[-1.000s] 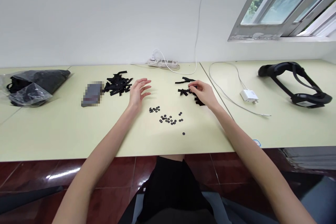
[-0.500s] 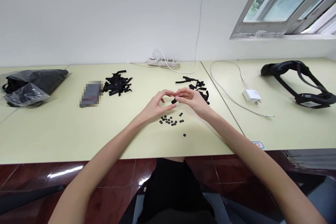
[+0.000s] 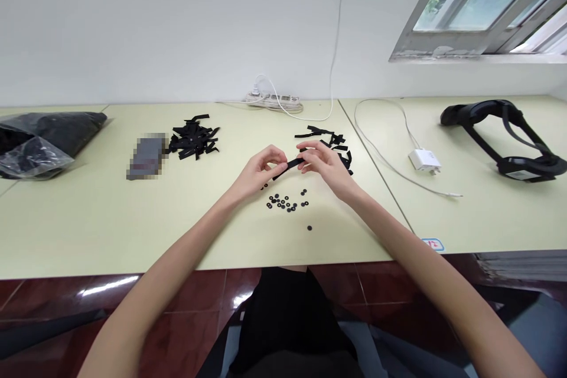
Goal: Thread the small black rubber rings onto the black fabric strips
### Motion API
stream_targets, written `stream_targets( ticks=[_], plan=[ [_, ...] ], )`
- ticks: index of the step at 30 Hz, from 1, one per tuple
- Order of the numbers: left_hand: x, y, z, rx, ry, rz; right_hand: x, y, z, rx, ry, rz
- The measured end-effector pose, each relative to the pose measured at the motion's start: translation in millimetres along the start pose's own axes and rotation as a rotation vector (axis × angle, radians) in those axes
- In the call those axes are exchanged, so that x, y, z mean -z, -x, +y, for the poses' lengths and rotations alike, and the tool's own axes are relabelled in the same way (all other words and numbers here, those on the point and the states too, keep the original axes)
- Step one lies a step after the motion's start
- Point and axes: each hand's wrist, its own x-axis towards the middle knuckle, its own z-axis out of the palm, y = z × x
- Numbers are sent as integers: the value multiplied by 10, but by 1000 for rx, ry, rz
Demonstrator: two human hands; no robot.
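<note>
Between my two hands a short black fabric strip [image 3: 294, 163] stretches slantwise above the table. My left hand [image 3: 262, 170] pinches its lower left part between thumb and fingers, and a loose end hangs out below. The thumb and fingers of my right hand [image 3: 324, 164] are closed on the strip's other end. Just below the hands lie several small black round washer-like pieces [image 3: 282, 202], with one piece [image 3: 309, 228] apart from them nearer the table edge. A loose group of black strips [image 3: 321, 131] lies behind my right hand, which partly hides it.
A bigger heap of black strips [image 3: 194, 139] lies left of centre, beside a blurred grey rectangular object [image 3: 148, 155]. Far left is a plastic bag [image 3: 53, 142]. A power strip [image 3: 277, 101] sits by the wall. To the right are a white charger [image 3: 424, 160] with cable and a black headset [image 3: 505, 140].
My hands have moved slightly apart, so the black strip now shows stretched between them. Before, the fingertips met and covered most of it. The view has shifted a little.
</note>
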Motion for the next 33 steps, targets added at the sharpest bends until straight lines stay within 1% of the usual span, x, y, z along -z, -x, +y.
stream_targets(
  ticks=[3, 6, 9, 12, 16, 19, 22, 25, 29, 33],
  plan=[
    [34, -20, -37, 26, 96, 43, 40, -26, 6, 58, 7, 25],
    [61, -35, -42, 71, 156, 64, 75, -30, 1, 141, 106, -41],
    [81, -38, -33, 123, 196, 41, 89, -20, -5, 194, 196, -49],
    [89, -34, -31, 162, 219, 11, 99, -15, -7, 219, 204, -33],
    [74, -34, -37, 214, 298, -30, 118, -11, -23, 263, 252, -94],
    [57, -33, -32, 279, 385, -60, 123, -11, -36, 265, 273, -88],
    [52, -26, -13, 325, 426, -99, 121, -24, -28, 226, 226, -67],
    [52, -11, 20, 345, 411, -141, 122, -48, -3, 203, 212, -43],
    [40, 13, 64, 349, 344, -179, 132, -76, 33, 241, 274, -3],
    [36, 18, 54, 344, 363, -183, 134, -84, 41, 221, 297, -53]
  ],
)
